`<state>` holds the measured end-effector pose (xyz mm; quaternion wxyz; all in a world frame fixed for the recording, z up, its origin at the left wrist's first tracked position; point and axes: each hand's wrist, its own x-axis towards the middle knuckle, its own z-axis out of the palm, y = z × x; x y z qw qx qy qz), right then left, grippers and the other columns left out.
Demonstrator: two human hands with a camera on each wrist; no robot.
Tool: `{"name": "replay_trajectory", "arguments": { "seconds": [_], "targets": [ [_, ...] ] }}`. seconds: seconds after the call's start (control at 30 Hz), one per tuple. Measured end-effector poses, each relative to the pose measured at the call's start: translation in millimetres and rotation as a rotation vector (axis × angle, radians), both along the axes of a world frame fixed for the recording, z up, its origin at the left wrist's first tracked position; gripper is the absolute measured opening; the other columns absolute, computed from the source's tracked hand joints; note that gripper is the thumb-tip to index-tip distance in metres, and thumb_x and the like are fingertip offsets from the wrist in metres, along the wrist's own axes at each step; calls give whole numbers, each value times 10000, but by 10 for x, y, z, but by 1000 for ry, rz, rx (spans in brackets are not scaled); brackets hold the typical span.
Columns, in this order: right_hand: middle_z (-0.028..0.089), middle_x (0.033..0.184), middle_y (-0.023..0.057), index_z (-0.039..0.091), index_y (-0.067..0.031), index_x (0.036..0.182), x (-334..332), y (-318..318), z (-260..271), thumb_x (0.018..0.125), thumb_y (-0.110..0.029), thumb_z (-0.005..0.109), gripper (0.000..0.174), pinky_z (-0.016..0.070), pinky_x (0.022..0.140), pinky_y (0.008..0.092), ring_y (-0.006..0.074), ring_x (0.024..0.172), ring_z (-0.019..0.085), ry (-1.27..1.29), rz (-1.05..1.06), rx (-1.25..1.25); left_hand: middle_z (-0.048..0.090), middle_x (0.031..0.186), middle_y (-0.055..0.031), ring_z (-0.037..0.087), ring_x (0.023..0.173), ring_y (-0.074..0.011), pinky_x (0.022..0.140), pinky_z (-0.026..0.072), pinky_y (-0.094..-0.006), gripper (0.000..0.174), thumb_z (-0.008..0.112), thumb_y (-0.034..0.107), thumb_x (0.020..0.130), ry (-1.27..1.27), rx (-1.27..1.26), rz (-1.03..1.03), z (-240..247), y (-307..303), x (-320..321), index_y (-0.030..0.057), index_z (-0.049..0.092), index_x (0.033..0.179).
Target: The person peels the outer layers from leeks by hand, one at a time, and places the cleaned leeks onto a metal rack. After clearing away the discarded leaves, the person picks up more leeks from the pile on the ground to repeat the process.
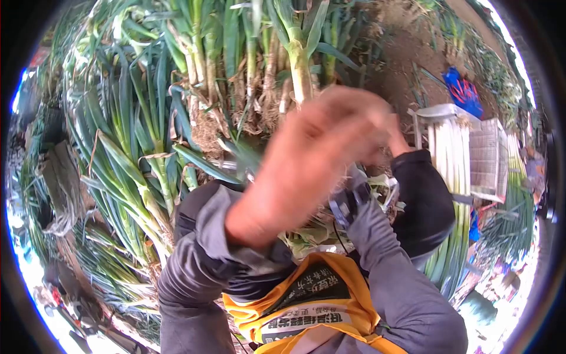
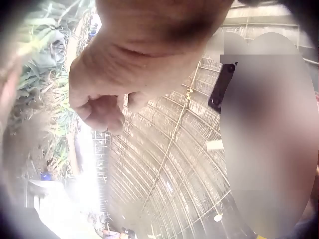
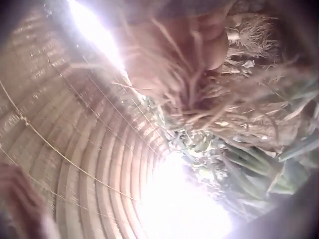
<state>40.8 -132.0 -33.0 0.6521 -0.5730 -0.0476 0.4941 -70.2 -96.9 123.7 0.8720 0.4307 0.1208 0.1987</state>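
My right hand (image 1: 396, 138), with a black sleeve, is partly hidden behind the left one in the head view. It grips a leek (image 1: 301, 74) near the base, and the stalk stands upright with green leaves upward. In the right wrist view, thin pale roots (image 3: 189, 89) hang past the fingers of that hand (image 3: 174, 45). My left hand (image 1: 312, 156) is raised close to the head camera and blurred, overlapping the leek's lower end. In the left wrist view the left hand's fingers (image 2: 107, 112) curl inward with nothing visible between them.
Untrimmed leeks (image 1: 118, 135) with dry roots are piled in front and at left. A bundle of cleaned white leeks (image 1: 451, 144) lies at right beside a crate (image 1: 488, 156), with a blue bag (image 1: 461, 91) beyond. Loose leaves (image 1: 303, 242) lie near my legs.
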Motion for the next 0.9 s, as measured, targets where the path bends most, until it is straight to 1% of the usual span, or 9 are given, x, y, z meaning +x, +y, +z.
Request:
{"name": "replay_trajectory", "arguments": {
  "seconds": [0.1,0.17,0.3,0.37,0.57,0.7,0.77,0.83,0.9],
  "targets": [
    [577,891,43,400,30,1398,162,-565,369,1013,-241,523,487,431,635,240,102,694,520,624,177,795,659,981,-104,639,874,-175,824,517,-315,264,606,217,983,149,9,334,-40,198,110,-14,606,1111],
    [539,816,1,368,33,1421,140,-848,629,1013,-255,515,521,406,603,238,86,634,507,775,162,929,667,1024,-115,653,919,-198,843,530,-341,339,598,247,990,147,-48,443,-237,403,195,-32,569,1181],
    [542,790,10,370,36,1419,2,-1358,1000,991,-272,536,552,390,533,220,96,590,509,707,177,807,655,1086,-135,636,1016,-232,926,515,-382,358,546,248,1020,257,-117,393,-508,585,603,-48,534,1222],
    [554,770,27,379,58,1418,-71,-1567,1161,994,-306,550,585,391,494,226,104,556,506,262,267,567,627,1145,-147,607,1086,-256,988,492,-417,369,544,271,1024,136,-199,77,-521,548,818,-30,524,1237],
    [573,784,43,477,38,1309,120,-1887,891,997,-282,566,455,429,524,228,105,598,537,463,336,749,633,1077,-100,613,1021,-273,961,518,-465,446,622,414,963,-88,-238,160,-450,413,1015,58,548,1221],
    [640,891,77,504,-1,1296,211,-1693,572,983,-261,619,423,500,664,267,129,751,606,-121,474,361,644,1141,-110,650,1011,-262,913,549,-437,479,730,342,901,-250,-241,39,-333,441,922,68,553,1251],
    [648,931,76,530,6,1260,262,-1545,301,973,-285,638,423,525,715,299,160,813,639,-655,650,116,653,1151,-101,669,992,-257,855,579,-433,482,712,336,916,-148,-102,176,-382,490,883,66,543,1277],
    [670,1066,121,546,33,1280,288,-1383,582,946,-319,677,502,527,799,283,151,929,659,-817,461,41,652,1154,-93,669,1005,-246,847,583,-425,478,723,310,910,-147,-46,200,-323,489,801,63,545,1278],
    [681,972,110,593,55,1131,378,-1003,566,915,-275,721,415,523,761,271,143,862,657,-973,94,290,650,1162,-78,668,1029,-224,831,592,-408,474,745,258,897,-163,47,229,-271,444,750,58,548,1280]
  ]
}}
